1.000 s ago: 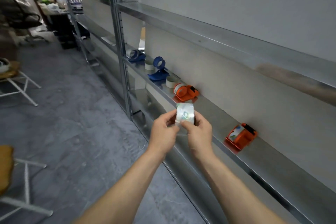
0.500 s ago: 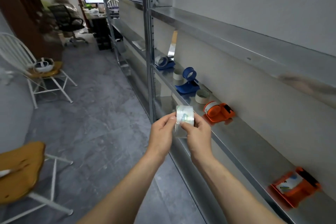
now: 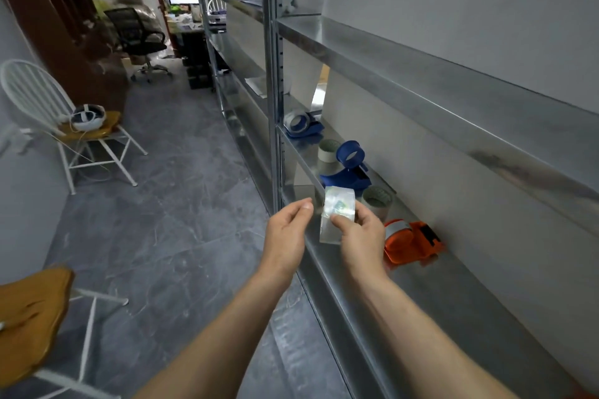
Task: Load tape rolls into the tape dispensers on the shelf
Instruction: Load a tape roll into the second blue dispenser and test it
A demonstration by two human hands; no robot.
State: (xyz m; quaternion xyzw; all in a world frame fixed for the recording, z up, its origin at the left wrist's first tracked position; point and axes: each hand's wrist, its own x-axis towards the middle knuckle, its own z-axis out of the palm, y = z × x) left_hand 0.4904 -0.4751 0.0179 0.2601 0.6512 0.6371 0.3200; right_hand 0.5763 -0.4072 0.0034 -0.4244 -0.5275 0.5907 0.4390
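Clear tape roll pinched in right hand fingers, left hand fingers pinched at its 9 o'clock (loose end? can't tell), empty blue dispenser just past at 12.

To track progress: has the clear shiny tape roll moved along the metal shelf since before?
Yes. The clear tape roll went past the orange plastic tape dispenser on the metal shelf, toward the nearer blue plastic tape dispenser.
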